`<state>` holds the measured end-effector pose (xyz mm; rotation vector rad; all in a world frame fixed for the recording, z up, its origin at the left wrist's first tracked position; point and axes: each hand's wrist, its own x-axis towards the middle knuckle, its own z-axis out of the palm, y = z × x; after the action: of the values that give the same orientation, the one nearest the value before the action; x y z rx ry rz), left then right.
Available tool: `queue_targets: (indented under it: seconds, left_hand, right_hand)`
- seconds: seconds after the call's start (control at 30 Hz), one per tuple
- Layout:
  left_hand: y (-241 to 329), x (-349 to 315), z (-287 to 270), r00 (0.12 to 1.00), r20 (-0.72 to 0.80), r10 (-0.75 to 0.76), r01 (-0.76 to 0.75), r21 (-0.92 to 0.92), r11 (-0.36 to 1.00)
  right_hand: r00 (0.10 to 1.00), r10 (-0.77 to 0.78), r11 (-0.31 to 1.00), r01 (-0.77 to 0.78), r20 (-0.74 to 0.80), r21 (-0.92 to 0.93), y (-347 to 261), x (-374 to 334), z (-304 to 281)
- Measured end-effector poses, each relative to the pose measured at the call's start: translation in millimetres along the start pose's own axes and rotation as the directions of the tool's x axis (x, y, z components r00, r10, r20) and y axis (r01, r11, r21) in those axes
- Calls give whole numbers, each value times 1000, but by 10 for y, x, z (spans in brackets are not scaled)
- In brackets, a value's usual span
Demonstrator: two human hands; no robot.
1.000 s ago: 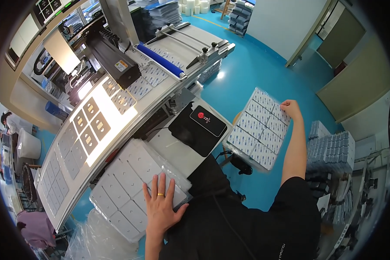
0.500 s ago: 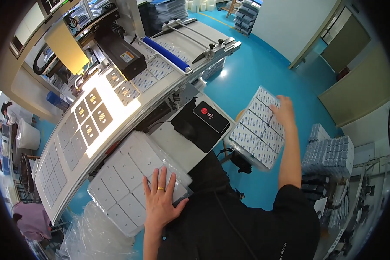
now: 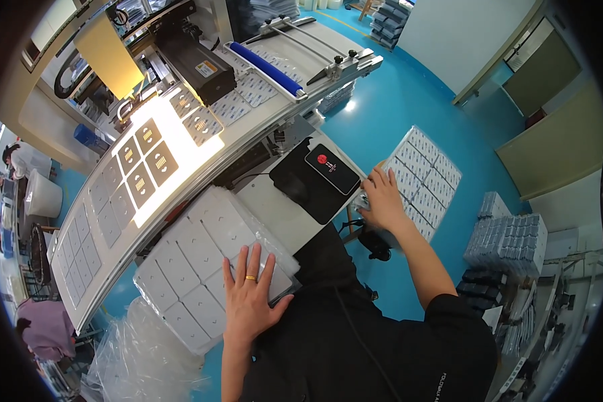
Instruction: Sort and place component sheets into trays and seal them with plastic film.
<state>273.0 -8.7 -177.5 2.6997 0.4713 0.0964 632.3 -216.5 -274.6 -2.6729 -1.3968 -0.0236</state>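
Left hand (image 3: pixel 250 303): fingers spread atop grey sheets (image 3: pixel 189 268) | Right hand (image 3: pixel 384 202): at patterned sheets (image 3: pixel 427 175), left edge; I can't tell grip

Light panel (image 3: pixel 181 137): washed-out white
Blue floor (image 3: pixel 382 120): bright glare spot
Wrapped sheet stack (image 3: pixel 195 268): plastic sheen
Worktop (image 3: pixel 242 126): edge bowed by fisheye
Rim: black

My side table (image 3: pixel 261 218), off-white: black pad (image 3: pixel 318 209) on it, phone (image 3: pixel 332 170) and mouse (image 3: pixel 291 189) on the pad. Grey sheets (image 3: pixel 181 268) stacked at its left end, underside hidden. To my right, printed sheets (image 3: pixel 430 175), stacked, support mostly hidden. Long white bench (image 3: pixel 189 155): grey cards (image 3: pixel 80 268) at the near end, dark cards (image 3: pixel 144 161) in the light. Blue floor (image 3: pixel 375 107): clear plastic (image 3: pixel 144 355) heaped lower left, far stack (image 3: pixel 390 25) near the wall (image 3: pixel 459 40).
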Motion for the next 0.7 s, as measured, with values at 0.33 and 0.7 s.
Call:
queue_targets:
  seconds: [0.33,0.7]
  left_hand:
    - [-33,8,-28,1000,-10,18,-18,-25,1000]
    - [-21,-61,236,999,-11,-31,31,-14,999]
  right_hand:
    - [998,-3,999,1,56,38,-26,32,-119]
    - [629,-521,143,730,-576,668,-1945,180,-1808]
